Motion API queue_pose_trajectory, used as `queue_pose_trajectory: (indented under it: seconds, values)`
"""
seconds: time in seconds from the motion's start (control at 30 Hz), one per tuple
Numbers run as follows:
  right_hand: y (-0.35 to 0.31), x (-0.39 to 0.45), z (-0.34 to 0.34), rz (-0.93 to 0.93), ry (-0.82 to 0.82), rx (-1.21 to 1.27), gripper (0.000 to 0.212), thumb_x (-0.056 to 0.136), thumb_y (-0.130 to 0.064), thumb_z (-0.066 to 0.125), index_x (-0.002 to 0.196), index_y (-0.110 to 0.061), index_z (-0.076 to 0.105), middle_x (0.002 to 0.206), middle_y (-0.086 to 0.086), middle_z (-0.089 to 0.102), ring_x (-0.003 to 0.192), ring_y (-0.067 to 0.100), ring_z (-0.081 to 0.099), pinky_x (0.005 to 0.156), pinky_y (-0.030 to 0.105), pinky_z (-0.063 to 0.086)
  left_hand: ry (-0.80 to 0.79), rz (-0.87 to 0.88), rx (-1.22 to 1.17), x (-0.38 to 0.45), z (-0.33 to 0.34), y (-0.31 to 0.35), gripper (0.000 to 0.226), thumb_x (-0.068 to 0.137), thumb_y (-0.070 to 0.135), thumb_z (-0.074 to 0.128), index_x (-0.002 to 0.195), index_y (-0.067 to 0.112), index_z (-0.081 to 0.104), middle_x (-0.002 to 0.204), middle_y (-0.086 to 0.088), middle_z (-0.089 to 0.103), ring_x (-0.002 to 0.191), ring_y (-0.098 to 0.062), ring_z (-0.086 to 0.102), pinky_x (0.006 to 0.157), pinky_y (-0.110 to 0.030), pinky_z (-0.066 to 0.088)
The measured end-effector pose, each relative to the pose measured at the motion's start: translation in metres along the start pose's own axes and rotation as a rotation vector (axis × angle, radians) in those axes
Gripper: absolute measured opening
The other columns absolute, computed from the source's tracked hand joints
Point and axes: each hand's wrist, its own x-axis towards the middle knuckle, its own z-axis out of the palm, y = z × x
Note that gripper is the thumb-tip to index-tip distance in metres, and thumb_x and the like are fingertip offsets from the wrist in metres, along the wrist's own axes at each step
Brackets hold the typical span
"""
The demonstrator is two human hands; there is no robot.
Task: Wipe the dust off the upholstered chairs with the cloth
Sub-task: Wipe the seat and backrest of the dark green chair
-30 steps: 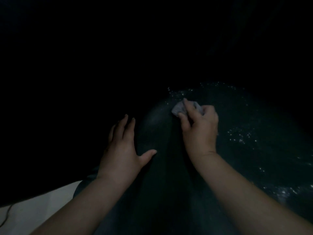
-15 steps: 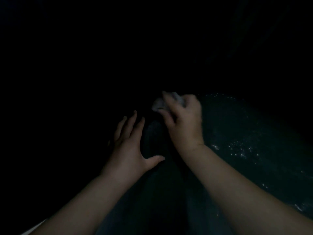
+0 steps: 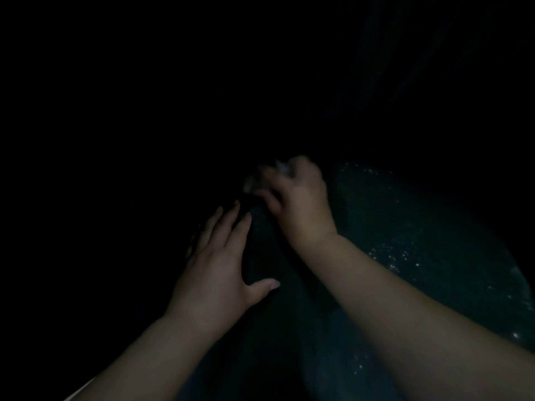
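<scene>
We see the cloth (image 3: 262,180) only as a pale, blurred scrap bunched under the fingertips of our right hand (image 3: 295,198), which curls around it and presses it onto the dark upholstered chair (image 3: 419,233) near that cushion's far left edge. The smear over the fingers makes the grip hard to read exactly, but the fingers look closed on the cloth rather than spread. Our left hand (image 3: 220,261) lies flat just beside it, nearer to us, fingers together and pointing away, thumb splayed out to the right, resting on the chair's left side as if to brace it; it holds nothing. To the right of the right wrist, pale specks scatter over the cushion toward its right edge, and we take these for dust not yet wiped. So we judge the wiping itself to be the step in hand, with only the left part being worked. The next move calls for drawing the cloth back across toward those specks with steady pressure, keeping the cloth bunched under the fingers. Everything beyond the chair is too dark to make out.
</scene>
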Motion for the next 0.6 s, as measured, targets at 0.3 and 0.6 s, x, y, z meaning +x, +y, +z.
queue_pose_trajectory:
  seconds: [0.3, 0.6]
  values:
    - [0.079, -0.031, -0.054, 0.355, 0.268, 0.187, 0.042, 0.086, -0.013, 0.067, 0.127, -0.019, 0.059, 0.103, 0.005, 0.046, 0.096, 0.006, 0.045, 0.087, 0.004, 0.034, -0.008, 0.054, 0.032, 0.009, 0.003, 0.02, 0.109, 0.066, 0.077, 0.056, 0.151, 0.032, 0.006, 0.158, 0.016, -0.01, 0.143, -0.007, -0.012, 0.113, -0.034, 0.003]
    - [0.139, -0.009, -0.067, 0.374, 0.039, -0.095, 0.032, 0.087, -0.018, 0.065, 0.118, -0.01, 0.066, 0.113, 0.024, 0.052, 0.105, 0.04, 0.048, 0.087, 0.036, 0.04, -0.018, 0.143, 0.055, 0.027, 0.015, 0.046, 0.105, 0.066, 0.078, 0.048, 0.151, 0.028, 0.014, 0.159, 0.009, 0.001, 0.145, -0.011, -0.006, 0.116, -0.033, -0.004]
